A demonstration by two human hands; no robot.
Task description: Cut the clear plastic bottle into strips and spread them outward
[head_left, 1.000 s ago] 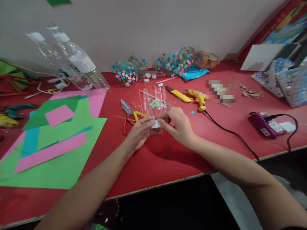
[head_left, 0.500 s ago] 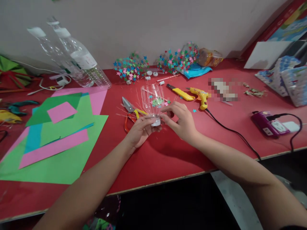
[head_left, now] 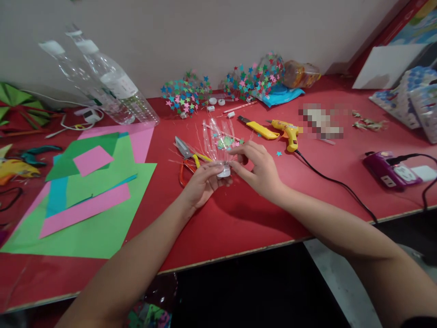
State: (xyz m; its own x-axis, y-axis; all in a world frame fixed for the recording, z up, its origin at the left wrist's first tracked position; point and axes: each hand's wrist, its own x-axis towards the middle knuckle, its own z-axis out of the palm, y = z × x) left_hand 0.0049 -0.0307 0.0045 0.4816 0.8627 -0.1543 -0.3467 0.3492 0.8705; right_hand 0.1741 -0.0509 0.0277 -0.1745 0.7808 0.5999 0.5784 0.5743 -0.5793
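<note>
My left hand (head_left: pixel 204 183) is closed around the neck of a clear plastic bottle top (head_left: pixel 214 149) cut into thin strips. Its white cap (head_left: pixel 224 172) points towards me and the strips fan out away from me. The thumb and forefinger of my right hand (head_left: pixel 260 169) pinch at the base of the strips on the right side; a strip between them is too thin to make out clearly. Behind the strips lie small coloured paper stars (head_left: pixel 225 142). Cutting pliers or shears (head_left: pixel 186 152) with red and yellow handles rest just left of the bottle top.
A yellow box cutter (head_left: pixel 261 130) and a yellow glue gun (head_left: pixel 287 132) lie to the right, its cord running to a purple power socket (head_left: pixel 392 171). Coloured paper sheets (head_left: pixel 99 228) cover the left. Star-covered strip bundles (head_left: pixel 186 95) and clear bottles (head_left: pixel 119 84) stand behind.
The view has shifted slightly. Plastic strips in my hands have tilted and bunched a little; both hands keep nearly the same hold.
</note>
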